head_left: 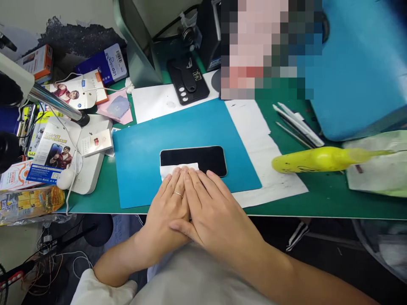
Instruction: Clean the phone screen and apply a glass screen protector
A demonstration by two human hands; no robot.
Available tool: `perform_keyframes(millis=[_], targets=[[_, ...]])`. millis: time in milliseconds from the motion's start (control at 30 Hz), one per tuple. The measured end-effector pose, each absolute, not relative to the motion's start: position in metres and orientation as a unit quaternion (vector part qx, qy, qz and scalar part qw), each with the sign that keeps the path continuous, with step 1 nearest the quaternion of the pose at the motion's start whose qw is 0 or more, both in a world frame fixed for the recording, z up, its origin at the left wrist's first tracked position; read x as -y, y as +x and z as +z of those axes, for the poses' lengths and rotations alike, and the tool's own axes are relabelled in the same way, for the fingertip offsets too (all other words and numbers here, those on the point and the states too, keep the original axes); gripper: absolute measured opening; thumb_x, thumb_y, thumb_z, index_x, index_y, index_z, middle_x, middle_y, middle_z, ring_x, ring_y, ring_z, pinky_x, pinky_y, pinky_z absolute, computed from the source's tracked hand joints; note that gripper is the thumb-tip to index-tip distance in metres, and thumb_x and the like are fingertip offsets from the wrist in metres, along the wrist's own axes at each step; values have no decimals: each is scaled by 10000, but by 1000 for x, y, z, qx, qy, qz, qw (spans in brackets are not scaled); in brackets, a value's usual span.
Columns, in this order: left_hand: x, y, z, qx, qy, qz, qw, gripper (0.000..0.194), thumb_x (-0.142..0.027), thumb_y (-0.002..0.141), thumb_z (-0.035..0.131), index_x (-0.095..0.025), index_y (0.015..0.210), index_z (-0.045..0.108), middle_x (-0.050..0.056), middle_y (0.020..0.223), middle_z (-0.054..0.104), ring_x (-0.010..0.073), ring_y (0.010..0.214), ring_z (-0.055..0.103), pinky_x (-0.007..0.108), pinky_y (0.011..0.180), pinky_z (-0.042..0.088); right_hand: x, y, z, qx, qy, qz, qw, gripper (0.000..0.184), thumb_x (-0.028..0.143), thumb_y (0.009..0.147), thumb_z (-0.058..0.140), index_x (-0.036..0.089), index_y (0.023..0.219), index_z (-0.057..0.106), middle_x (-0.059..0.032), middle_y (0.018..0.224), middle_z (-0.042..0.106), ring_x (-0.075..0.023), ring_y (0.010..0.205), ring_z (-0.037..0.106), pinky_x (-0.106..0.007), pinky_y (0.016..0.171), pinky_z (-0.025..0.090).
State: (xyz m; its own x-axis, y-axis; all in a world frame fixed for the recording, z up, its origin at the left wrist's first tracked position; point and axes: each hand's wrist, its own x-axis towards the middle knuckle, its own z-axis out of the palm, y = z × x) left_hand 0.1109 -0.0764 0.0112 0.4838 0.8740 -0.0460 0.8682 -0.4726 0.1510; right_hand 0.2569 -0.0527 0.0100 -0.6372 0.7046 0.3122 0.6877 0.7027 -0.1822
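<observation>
A smartphone (206, 157) with a dark screen lies face up on the blue mat (136, 169), its long side running left to right. A folded white wipe (165, 170) covers part of its lower left. My left hand (168, 212), with a ring on one finger, lies flat with its fingertips on the wipe. Close against it, my right hand (216, 207) rests with straight fingers over the wipe and the phone's lower edge, its thumb crossing the back of my left hand. The palms hide the phone's near edge and whatever is under them.
Right of the mat lie a yellow bulb-shaped tool (314, 160) with a thin tip and several slim tools (299, 125). A black phone case (187, 80) sits behind. Boxes (76, 91) and a lamp base (95, 178) crowd the left. A blue surface (359, 84) stands far right.
</observation>
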Motion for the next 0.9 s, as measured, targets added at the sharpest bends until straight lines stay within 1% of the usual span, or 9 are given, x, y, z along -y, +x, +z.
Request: perform_keyframes(millis=[133,233,300,400,500,633,733,833,900], targets=[[67,135,10,-496,864,4,89,678,-323,1028,434,-17,1615,285,226,1669,341,341,1592,251,479,1308,281,52,279,8,895,-407,5,183,876,642,1050,298,-122,1352,600,-314,1360,655,-397,1286,605,-540,1152,394],[54,148,9,-473,873,-2,121,724,-374,1012,464,-37,1625,278,208,1690,304,343,1598,234,478,1315,257,47,292,4,889,-423,-16,176,874,615,1063,261,-143,1347,590,-328,1347,656,-395,1273,604,-543,1137,406],[39,152,10,-463,874,-5,150,735,-368,998,494,-49,1626,284,197,1699,287,331,1601,238,471,1313,265,38,296,3,883,-437,-22,169,854,592,1070,257,-145,1358,579,-327,1346,657,-388,1258,613,-538,1121,426],[15,152,11,-455,872,-2,180,704,-365,1005,515,-50,1608,330,192,1695,302,316,1604,240,464,1316,263,21,296,3,872,-463,-11,157,813,549,1082,250,-138,1382,563,-315,1355,657,-377,1240,625,-532,1112,445],[3,146,9,-453,872,1,185,672,-378,1037,480,-65,1613,332,182,1701,294,305,1609,228,468,1325,238,10,286,4,865,-485,0,132,777,519,1087,258,-124,1397,562,-305,1361,658,-384,1256,624,-537,1143,424],[9,123,7,-480,863,-7,158,665,-337,1038,468,-87,1632,302,163,1714,260,305,1610,214,486,1319,260,8,260,6,868,-482,-6,119,796,567,1069,315,-107,1412,565,-297,1400,636,-391,1306,607,-519,1182,403],[20,99,8,-506,854,-13,119,667,-297,1020,488,-81,1626,311,173,1699,295,315,1598,250,499,1300,309,9,236,8,884,-449,1,130,815,596,1051,374,-105,1427,550,-305,1415,619,-389,1332,597,-508,1187,406],[30,82,12,-521,850,0,77,655,-245,1013,494,-111,1628,313,170,1695,305,304,1593,265,499,1285,349,10,218,9,894,-424,19,148,843,620,1047,366,-104,1446,529,-316,1424,606,-393,1352,586,-513,1195,397],[38,78,13,-524,850,6,56,689,-243,999,518,-125,1638,291,178,1693,301,315,1590,269,513,1275,366,14,215,9,895,-413,31,164,861,641,1042,357,-93,1459,522,-309,1441,595,-391,1364,577,-510,1202,391]])
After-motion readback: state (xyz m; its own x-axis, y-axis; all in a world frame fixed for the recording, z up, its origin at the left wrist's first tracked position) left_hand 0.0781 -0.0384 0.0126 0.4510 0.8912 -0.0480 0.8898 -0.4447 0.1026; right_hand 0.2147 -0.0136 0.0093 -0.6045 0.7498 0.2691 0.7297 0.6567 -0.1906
